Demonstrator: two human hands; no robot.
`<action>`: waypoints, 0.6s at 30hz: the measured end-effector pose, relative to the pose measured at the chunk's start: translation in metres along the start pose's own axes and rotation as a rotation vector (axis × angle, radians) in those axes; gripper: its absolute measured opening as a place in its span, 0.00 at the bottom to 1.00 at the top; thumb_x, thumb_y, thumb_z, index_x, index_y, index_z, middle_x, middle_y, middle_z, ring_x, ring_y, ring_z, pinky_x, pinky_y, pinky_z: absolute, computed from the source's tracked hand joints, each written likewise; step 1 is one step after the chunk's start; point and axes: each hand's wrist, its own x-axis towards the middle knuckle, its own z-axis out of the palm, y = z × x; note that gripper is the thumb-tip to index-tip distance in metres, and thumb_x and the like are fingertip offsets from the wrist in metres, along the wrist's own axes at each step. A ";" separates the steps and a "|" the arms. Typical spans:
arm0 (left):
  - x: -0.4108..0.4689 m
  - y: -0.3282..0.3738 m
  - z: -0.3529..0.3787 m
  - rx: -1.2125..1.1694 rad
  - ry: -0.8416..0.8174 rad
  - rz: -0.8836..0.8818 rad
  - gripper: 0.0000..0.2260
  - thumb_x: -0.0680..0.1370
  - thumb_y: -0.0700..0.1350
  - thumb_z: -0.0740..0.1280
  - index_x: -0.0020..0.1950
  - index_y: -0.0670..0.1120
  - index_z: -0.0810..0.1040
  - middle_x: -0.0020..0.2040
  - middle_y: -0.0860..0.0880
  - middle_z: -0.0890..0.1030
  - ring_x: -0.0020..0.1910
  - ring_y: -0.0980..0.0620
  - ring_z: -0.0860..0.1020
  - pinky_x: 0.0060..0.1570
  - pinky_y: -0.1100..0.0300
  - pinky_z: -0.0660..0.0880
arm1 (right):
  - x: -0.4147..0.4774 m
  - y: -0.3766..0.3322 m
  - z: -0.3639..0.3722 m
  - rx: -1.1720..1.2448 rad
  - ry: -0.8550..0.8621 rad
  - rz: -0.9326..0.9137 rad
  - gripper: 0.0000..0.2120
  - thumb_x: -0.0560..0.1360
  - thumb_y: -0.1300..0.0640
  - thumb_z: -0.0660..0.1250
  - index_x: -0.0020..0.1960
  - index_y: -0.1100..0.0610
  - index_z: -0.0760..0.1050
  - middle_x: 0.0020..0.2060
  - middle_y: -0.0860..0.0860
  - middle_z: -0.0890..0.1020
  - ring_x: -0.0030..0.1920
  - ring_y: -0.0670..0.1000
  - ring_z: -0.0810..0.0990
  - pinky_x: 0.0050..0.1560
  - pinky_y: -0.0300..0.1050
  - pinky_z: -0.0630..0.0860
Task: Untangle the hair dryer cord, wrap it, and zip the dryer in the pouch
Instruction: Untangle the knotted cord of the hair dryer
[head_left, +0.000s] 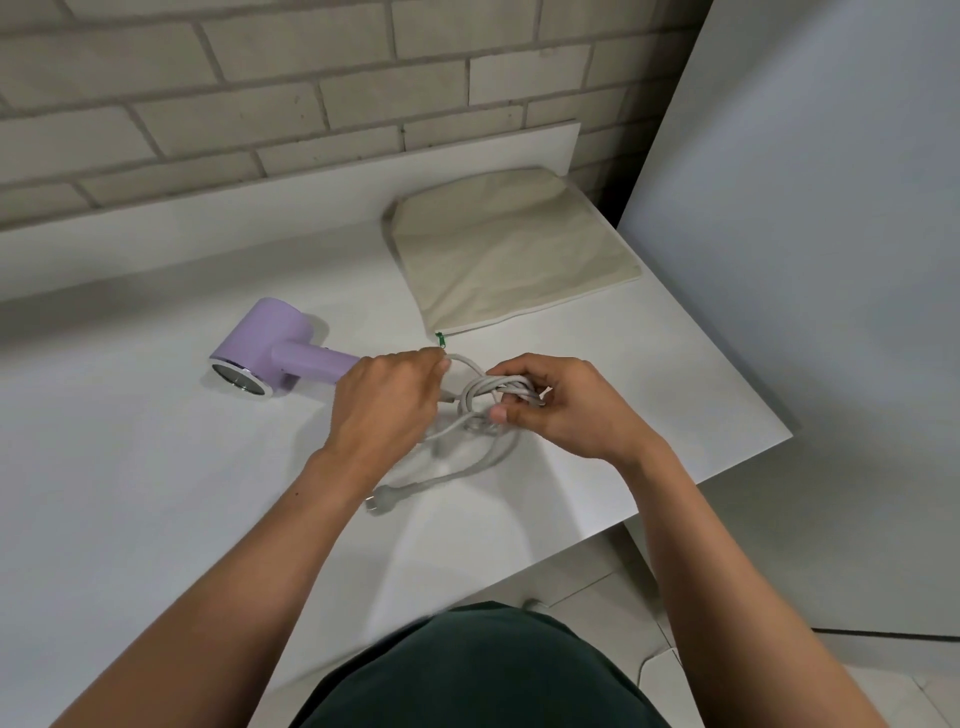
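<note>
A lilac hair dryer (270, 353) lies on its side on the white table (130, 493), its handle pointing right toward my hands. Its grey cord (485, 395) is bunched in tangled loops between my hands, just above the table. My left hand (387, 402) pinches a strand of the cord near the dryer's handle. My right hand (563, 408) grips the bundle of loops with curled fingers and thumb. The grey plug (384, 499) trails on the table below my left wrist. A beige zip pouch (514, 249) lies flat behind the hands, its green zipper pull (440, 340) at the near left corner.
A brick wall (260, 93) runs behind the table. A large white panel (805, 260) stands at the right. The table's right edge (727, 478) falls off to a tiled floor close to my right forearm.
</note>
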 end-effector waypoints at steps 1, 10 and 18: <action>0.000 -0.002 -0.002 -0.019 0.008 -0.065 0.13 0.85 0.50 0.57 0.46 0.47 0.76 0.38 0.47 0.83 0.39 0.37 0.79 0.32 0.52 0.68 | 0.000 0.000 0.000 -0.034 -0.007 0.010 0.16 0.72 0.49 0.79 0.59 0.44 0.83 0.47 0.41 0.86 0.47 0.44 0.82 0.51 0.38 0.78; -0.008 -0.005 -0.003 -0.217 -0.062 -0.235 0.12 0.84 0.53 0.57 0.52 0.51 0.78 0.42 0.54 0.86 0.48 0.42 0.80 0.44 0.46 0.79 | -0.001 0.001 0.020 -0.040 0.058 0.158 0.10 0.73 0.51 0.78 0.54 0.46 0.85 0.45 0.42 0.87 0.47 0.36 0.80 0.43 0.25 0.73; -0.002 -0.004 -0.008 -0.032 -0.043 0.023 0.19 0.81 0.44 0.66 0.72 0.49 0.73 0.66 0.46 0.78 0.62 0.40 0.76 0.53 0.47 0.76 | -0.005 0.003 0.024 0.088 0.033 0.135 0.05 0.78 0.52 0.74 0.54 0.47 0.85 0.45 0.45 0.87 0.48 0.49 0.84 0.52 0.46 0.78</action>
